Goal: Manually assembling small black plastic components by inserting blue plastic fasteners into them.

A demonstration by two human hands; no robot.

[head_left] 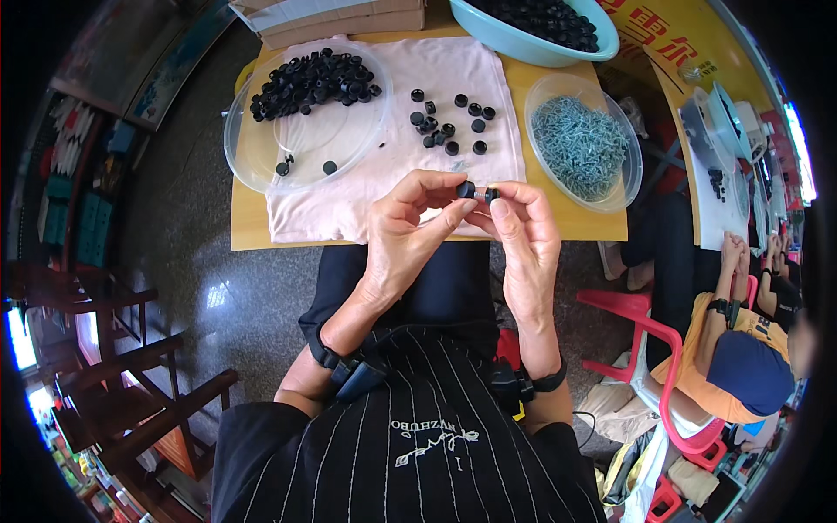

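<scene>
Pinching between thumb and fingertips on both sides, our left hand (pixel 405 228) holds a black cap (pixel 466 189) while our right hand (pixel 529 248) holds a second black piece (pixel 492 195) just beside it, with a short silver part (pixel 479 196) between the two. We hold these pieces above the near edge of the pink cloth (pixel 314 222), roughly in the middle of the table (pixel 602 227). By our judgement, the step in hand is fitting the parts together end to end; the next move seems to call for keeping both pieces in line and pressing or turning evenly, though we cannot tell whether the silver part is a screw or a spring. On the left we have a clear round tray (pixel 301 144), with a heap of black caps (pixel 323 78) toward its far side and a few lying apart toward its near side. On the right, our clear bowl (pixel 635 166) holds a mound of small silver hardware (pixel 580 139). Far right, a pale blue basin (pixel 514 46) holds many more black pieces (pixel 558 22). Between tray and bowl, loose black caps (pixel 479 125) lie scattered on our cloth.
</scene>
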